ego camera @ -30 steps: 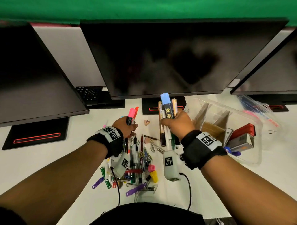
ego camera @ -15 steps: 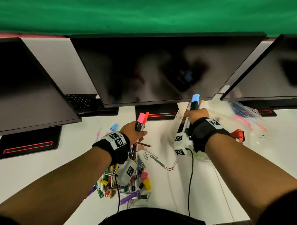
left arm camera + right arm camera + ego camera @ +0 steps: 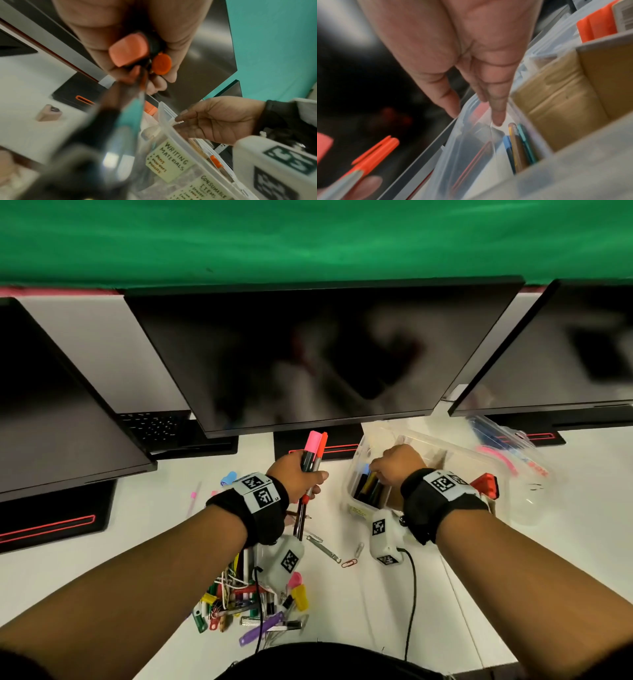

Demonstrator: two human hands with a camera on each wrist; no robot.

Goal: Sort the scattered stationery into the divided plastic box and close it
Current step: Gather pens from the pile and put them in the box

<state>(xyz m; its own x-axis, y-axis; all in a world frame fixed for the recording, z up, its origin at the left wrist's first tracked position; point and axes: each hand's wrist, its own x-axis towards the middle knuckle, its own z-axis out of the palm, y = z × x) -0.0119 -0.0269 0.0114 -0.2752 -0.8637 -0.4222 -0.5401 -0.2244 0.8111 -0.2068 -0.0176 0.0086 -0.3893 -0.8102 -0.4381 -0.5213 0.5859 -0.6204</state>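
White desk (image 3: 513, 594) runs under three dark monitors (image 3: 318, 354). At right sits the clear box (image 3: 459, 455), lid off, cardboard dividers inside; pens (image 3: 368, 486) lie in its left compartment. Scattered stationery (image 3: 253, 604) is heaped near the front edge. Right hand (image 3: 394, 465) reaches into that compartment, fingers straight, holding nothing. Left hand (image 3: 296, 477) grips upright markers (image 3: 313, 450), pink and orange caps up.

box (image 3: 173, 136) | label (image 3: 169, 161): "WRITING MATERIALS" (Pens, Markers, Pencils) | second label (image 3: 200, 189): "CONSUMABLE ITEMS" (list blurred)
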